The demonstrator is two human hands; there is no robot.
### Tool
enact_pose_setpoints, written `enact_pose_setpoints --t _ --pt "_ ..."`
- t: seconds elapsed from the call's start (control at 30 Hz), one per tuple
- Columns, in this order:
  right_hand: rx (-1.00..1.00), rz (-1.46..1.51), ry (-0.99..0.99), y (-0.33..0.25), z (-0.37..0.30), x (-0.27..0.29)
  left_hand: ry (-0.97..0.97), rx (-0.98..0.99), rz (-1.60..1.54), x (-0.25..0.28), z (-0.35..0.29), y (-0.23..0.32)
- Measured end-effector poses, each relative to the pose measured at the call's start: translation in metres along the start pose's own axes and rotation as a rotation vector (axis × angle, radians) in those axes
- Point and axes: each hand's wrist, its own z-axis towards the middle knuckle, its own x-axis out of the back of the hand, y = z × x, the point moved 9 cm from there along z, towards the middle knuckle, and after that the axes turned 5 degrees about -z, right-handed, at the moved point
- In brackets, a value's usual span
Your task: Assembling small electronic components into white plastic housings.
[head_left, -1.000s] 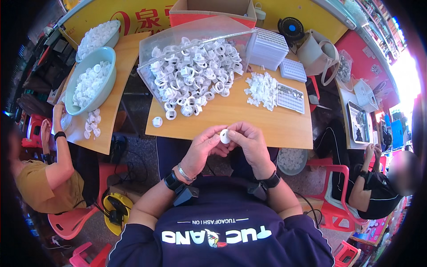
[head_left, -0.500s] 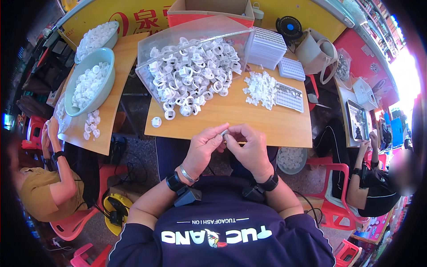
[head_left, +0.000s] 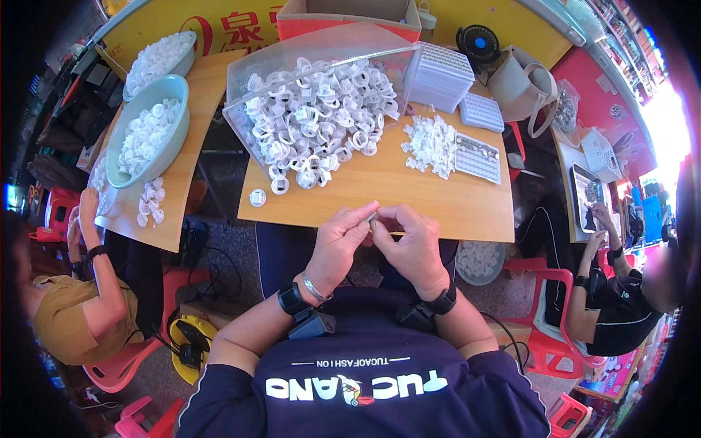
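Plainly, we have both hands together at the front edge of the wooden table, above our lap. Our left hand has its thumb and forefinger closed in a pinch, and our right hand meets it with its own thumb and forefinger drawn in close. Between the two sets of fingertips we hold a small part; only a thin greyish sliver of it shows, so we cannot tell its shape or how firmly each hand grips it.

Beyond our hands, a clear bin is heaped with white ring-shaped parts that spill from its front onto the wood. One white piece lies apart from them, near the table's left edge. Toward our right we have a loose pile of small whitish pieces just beside a white tray with metallic bits along its far side. Behind these are a stack of trays and a flat tray. At our left a co-worker sits by a pale green basin; at our right another person has one hand at a metal tray
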Motion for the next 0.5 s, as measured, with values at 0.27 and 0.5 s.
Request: enact_pose_setpoints --t 0.27,0.5 --pt "-0.041 0.038 -0.003 0.0044 -0.0006 -0.0045 0.029 -0.028 0.042 0.0023 0.0003 0.0023" --pt "-0.022 -0.01 0.008 0.003 0.0025 -0.0063 0.048 -0.043 0.073 0.0046 0.0034 0.0008"
